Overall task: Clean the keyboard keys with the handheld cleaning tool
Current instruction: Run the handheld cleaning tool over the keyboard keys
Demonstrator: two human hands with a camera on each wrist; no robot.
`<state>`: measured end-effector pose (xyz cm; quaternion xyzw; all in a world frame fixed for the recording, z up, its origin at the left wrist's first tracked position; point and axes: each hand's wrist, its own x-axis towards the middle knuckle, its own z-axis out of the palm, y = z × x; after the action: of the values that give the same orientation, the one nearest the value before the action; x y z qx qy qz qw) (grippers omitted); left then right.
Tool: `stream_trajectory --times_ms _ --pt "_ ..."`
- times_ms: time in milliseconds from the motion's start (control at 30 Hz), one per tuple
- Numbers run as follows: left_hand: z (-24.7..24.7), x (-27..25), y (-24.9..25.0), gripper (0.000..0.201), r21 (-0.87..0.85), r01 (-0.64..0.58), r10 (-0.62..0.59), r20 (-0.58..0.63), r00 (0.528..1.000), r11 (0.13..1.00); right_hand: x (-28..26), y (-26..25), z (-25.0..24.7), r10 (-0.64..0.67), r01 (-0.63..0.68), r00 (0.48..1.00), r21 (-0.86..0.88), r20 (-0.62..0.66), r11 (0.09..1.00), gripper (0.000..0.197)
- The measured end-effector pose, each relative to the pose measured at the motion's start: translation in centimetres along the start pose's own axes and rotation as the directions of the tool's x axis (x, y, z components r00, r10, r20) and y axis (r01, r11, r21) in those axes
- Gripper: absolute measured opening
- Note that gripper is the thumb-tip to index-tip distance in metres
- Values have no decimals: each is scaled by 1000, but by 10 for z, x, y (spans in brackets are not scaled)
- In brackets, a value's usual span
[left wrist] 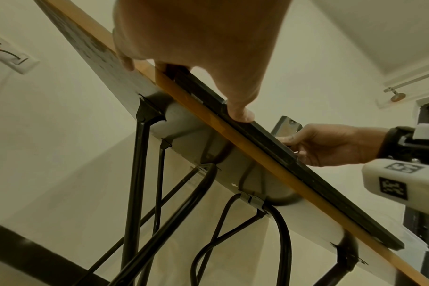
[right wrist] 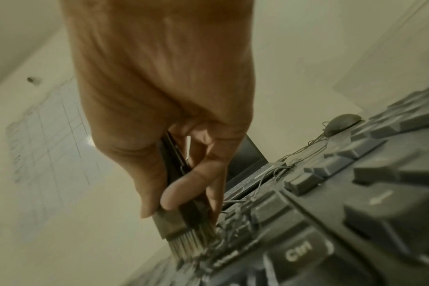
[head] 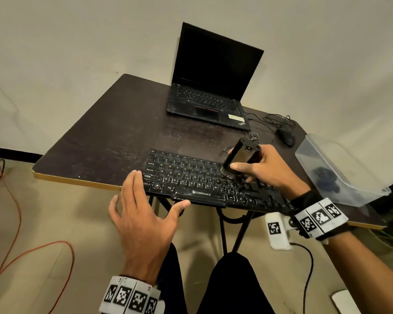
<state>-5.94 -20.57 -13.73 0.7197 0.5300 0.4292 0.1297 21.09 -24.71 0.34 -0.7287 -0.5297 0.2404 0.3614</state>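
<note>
a black keyboard [head: 204, 180] lies along the near edge of a dark table [head: 114, 132], its long axis running left to right in front of the person. the right hand [head: 266, 168] grasps a brush [head: 238, 157], thumb and fingers wrapped round its body, handle tilted up and away. its bristles [right wrist: 191, 243] touch the keys right of centre, near the letter block's right end. unbrushed keys likely stretch both ways along the long axis, so the next stroke probably runs sideways. the left hand [head: 143, 214], fingers spread and relaxed, rests on the keyboard's left front corner, thumb [left wrist: 240, 112] on its front edge, seemingly steadying it. the right hand is the nearer to the work.
</note>
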Motion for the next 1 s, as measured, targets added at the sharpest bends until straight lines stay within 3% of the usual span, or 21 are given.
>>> stream_trajectory --times_ms 133,267,400,533,667,800,933,1000 --pt "1 0 -1 113 -2 -1 1 -12 1000 1000 -3 -8 -5 20 -18 989 -14 148 1000 29" --pt "1 0 -1 113 -4 -2 2 -11 1000 1000 2 -1 -3 59 -59 998 25 4 998 30" --pt "1 0 -1 113 -1 -4 4 -14 1000 1000 -9 -7 -2 30 -32 994 21 101 999 23" --pt "-1 1 -1 112 5 -2 2 -11 1000 1000 -3 5 -2 33 -35 997 -14 -76 999 23" --pt "-1 1 -1 112 2 -8 8 -13 1000 1000 -10 0 -2 28 -28 999 3 46 1000 22" --pt "-1 0 -1 112 3 -10 10 -14 1000 1000 0 11 -3 63 -65 988 -5 -138 998 25" --pt "0 0 2 113 -5 -15 15 -16 1000 1000 -7 5 1 19 -19 1000 14 -21 1000 24" --pt "0 0 2 112 -1 -16 16 -15 1000 1000 -6 5 -1 26 -25 999 38 -23 999 25"
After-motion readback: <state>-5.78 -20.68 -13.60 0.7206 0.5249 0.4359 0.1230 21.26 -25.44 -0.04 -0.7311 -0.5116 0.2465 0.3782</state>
